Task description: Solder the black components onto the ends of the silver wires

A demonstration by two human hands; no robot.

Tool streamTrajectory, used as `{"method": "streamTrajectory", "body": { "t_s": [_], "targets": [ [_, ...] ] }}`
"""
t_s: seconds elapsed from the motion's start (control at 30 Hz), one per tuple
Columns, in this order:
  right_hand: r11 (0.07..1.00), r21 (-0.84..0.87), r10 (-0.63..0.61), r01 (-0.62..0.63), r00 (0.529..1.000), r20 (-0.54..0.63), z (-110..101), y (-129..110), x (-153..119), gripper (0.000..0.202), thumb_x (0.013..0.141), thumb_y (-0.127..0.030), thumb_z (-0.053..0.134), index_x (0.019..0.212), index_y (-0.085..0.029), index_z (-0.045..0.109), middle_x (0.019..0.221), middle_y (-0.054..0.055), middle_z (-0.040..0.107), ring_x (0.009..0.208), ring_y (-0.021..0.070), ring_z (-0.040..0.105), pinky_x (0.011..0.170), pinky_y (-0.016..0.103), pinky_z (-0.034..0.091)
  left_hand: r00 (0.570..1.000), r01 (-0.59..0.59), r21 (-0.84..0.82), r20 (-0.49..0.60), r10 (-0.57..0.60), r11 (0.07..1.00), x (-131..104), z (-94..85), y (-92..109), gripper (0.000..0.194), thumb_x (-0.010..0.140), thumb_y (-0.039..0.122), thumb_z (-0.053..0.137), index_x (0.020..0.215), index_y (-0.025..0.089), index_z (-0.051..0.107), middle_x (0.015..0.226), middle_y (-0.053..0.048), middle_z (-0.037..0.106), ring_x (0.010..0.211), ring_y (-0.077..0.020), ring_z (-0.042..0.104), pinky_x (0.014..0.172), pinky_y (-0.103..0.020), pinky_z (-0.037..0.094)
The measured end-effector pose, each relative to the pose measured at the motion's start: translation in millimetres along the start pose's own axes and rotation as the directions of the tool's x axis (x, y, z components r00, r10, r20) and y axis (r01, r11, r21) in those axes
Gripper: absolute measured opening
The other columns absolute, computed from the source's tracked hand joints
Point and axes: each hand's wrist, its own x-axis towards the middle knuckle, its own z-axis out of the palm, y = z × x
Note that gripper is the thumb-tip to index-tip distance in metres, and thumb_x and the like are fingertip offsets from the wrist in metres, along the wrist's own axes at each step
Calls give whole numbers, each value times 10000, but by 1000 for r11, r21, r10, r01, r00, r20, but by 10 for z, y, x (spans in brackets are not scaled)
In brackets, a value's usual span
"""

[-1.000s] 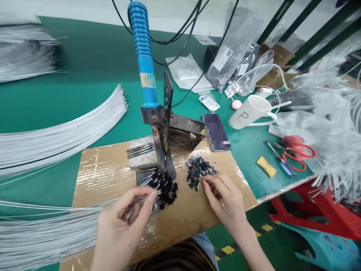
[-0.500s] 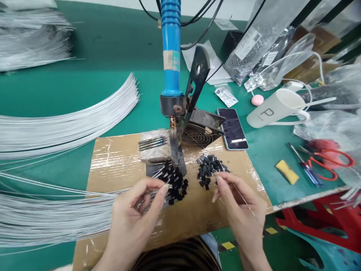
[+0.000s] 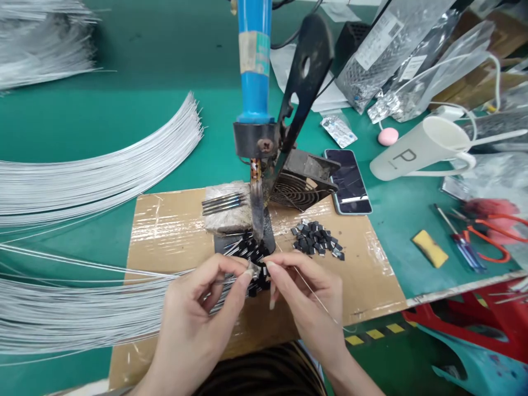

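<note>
My left hand pinches the end of a thin white wire beside the blue soldering iron's tip. Fingertips of my right hand are pressed together close to the left ones, on something too small to make out; a thin solder-like wire runs across that hand. Just behind the fingers lies a heap of black connectors with wires attached. A second pile of loose black connectors sits to the right on the cardboard. White wires stretch off to the left.
The iron stands in a black bracket, with a small fan behind. Further right are a phone, a white mug, a yellow sponge, a screwdriver and orange scissors. More wire bundles lie left.
My right hand has moved left from the loose connector pile to meet my left hand. My left hand stays in nearly the same place. The camera view has shifted slightly.
</note>
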Motion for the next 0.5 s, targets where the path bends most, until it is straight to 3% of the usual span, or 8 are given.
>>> {"method": "streamTrajectory", "body": {
  "t_s": [0.13, 0.5],
  "targets": [
    [999, -21, 29, -29, 999, 34, 23, -22, 3, 88, 951, -255, 770, 932, -260, 856, 740, -14, 680, 541, 63, 614, 498, 144, 557, 999, -8, -28, 44, 9, 1000, 32, -10, 0, 141, 972, 288, 685, 856, 229, 739, 954, -20, 794, 834, -174, 765, 667, -212, 564],
    [997, -74, -1, 2, 1000, 17, 42, -35, -10, 122, 954, -224, 760, 948, -296, 858, 761, -20, 693, 529, 62, 610, 492, 155, 539, 1000, -6, -54, 18, 7, 999, 37, 22, 29, 112, 952, 234, 696, 844, 243, 724, 938, 4, 801, 867, -158, 766, 655, -188, 551]
  ]
}}
